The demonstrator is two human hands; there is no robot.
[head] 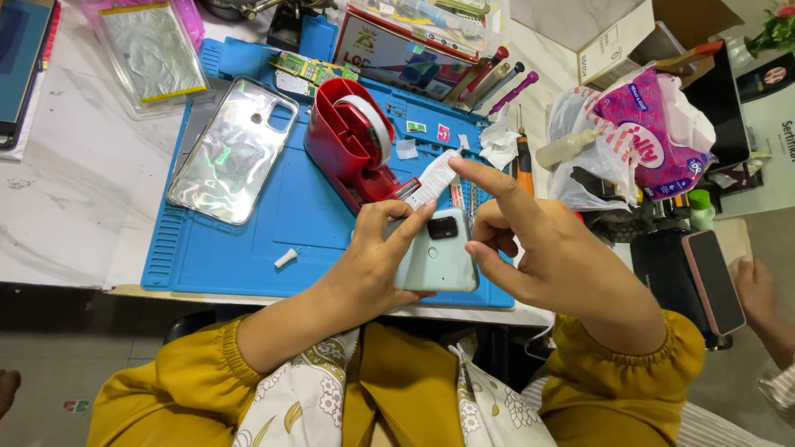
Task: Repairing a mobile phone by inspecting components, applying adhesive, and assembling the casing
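Pale green phone (437, 252), back up, gripped by left hand (377, 265) above front edge of blue work mat (248, 240). Right hand (538, 248) beside phone, forefinger stretched out, other fingers loosely curled, holding nothing visible. White tube (431, 182) just beyond phone, next to red tape dispenser (352, 141). Further left on mat, clear phone case (233, 149) lying flat and small white cap (286, 258). Screwdrivers (489, 83) and green circuit board (310, 68) along far edge. Under mat, white marbled bench (74, 182). To right, plastic bag with pink tissue pack (642, 136), and another person's hand (758, 290) near pink-edged phone (714, 281).
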